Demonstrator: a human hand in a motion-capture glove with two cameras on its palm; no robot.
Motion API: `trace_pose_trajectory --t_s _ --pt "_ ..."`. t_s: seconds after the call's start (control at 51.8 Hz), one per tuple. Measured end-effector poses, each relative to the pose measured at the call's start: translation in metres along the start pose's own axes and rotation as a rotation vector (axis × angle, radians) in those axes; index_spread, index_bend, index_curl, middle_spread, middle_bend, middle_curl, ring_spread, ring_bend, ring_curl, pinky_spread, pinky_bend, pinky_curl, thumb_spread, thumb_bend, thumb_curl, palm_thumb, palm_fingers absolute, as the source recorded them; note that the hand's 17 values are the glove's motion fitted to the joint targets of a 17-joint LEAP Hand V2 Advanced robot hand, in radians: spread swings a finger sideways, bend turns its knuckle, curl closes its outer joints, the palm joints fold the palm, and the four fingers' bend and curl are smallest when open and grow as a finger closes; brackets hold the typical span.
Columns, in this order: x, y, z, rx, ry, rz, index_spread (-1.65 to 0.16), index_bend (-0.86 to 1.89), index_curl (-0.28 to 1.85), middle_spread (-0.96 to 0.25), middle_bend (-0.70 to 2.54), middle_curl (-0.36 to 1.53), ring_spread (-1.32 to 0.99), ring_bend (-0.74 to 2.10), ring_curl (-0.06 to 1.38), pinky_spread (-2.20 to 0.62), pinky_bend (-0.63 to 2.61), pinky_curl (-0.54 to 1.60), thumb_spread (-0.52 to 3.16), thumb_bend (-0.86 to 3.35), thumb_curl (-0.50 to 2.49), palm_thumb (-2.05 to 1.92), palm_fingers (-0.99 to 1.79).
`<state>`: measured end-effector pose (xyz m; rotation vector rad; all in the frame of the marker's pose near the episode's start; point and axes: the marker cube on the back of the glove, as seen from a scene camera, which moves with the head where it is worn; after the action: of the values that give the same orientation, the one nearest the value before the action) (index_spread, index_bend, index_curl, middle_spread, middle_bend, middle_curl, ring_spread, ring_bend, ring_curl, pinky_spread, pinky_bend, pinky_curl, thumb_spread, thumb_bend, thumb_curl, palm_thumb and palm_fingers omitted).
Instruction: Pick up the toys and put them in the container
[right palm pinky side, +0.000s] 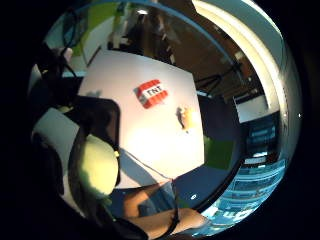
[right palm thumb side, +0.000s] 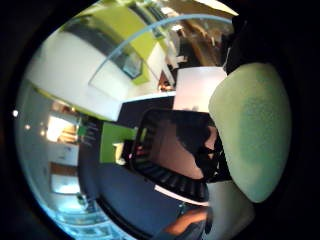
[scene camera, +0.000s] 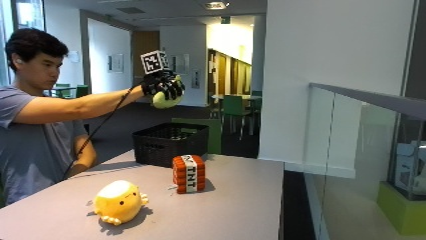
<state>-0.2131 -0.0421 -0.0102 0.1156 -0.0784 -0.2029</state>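
Observation:
My gloved right hand (scene camera: 163, 86) is raised high above the black slatted basket (scene camera: 170, 142), its fingers curled round a pale yellow-green soft toy (scene camera: 164, 101). That toy fills much of the thumb side palm view (right palm thumb side: 250, 130) and shows in the little finger side palm view (right palm pinky side: 97, 167) too. The basket lies below the palm (right palm thumb side: 170, 150), and its dark rim (right palm pinky side: 97, 117) appears beside the toy. On the table stand a red TNT block toy (scene camera: 188, 173) (right palm pinky side: 151, 93) and a yellow round plush (scene camera: 118, 201) (right palm pinky side: 186, 117).
The grey table (scene camera: 239, 205) ends at a right edge near a glass railing (scene camera: 353, 150). The basket sits at the table's far end. A bare forearm (right palm pinky side: 165, 210) rests by the table's near left side.

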Motion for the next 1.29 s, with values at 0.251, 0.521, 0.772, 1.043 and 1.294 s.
trace_pose_trajectory --t_s 0.251,0.521,0.772,1.043,1.294 --pt "0.000 -0.020 0.037 -0.084 -0.054 -0.135 -0.39 0.12 0.29 -0.48 0.36 0.67 -0.48 1.06 0.53 -0.44 1.12 0.45 0.91 0.14 0.91 0.66 0.80" --pt "0.000 -0.017 0.057 -0.211 -0.120 -0.185 -0.34 0.10 0.22 -0.12 0.15 0.62 -0.19 0.83 0.50 -0.22 1.32 0.51 1.00 -0.20 0.53 -0.25 -0.12" --pt "0.007 -0.018 0.031 -0.085 -0.031 -0.286 -0.32 0.11 0.19 0.04 0.17 0.51 0.00 0.58 0.34 -0.03 1.34 0.43 0.92 -0.17 0.31 -0.24 -0.15" --pt "0.078 -0.038 0.015 -0.041 0.024 -0.088 -0.32 0.11 0.19 0.06 0.17 0.46 0.05 0.49 0.31 0.03 1.27 0.38 0.93 -0.14 0.20 -0.21 -0.15" --pt "0.199 -0.068 0.061 -0.072 0.117 0.141 -0.33 0.12 0.19 0.04 0.18 0.43 0.06 0.44 0.29 0.05 1.19 0.35 0.94 -0.13 0.15 -0.19 -0.13"
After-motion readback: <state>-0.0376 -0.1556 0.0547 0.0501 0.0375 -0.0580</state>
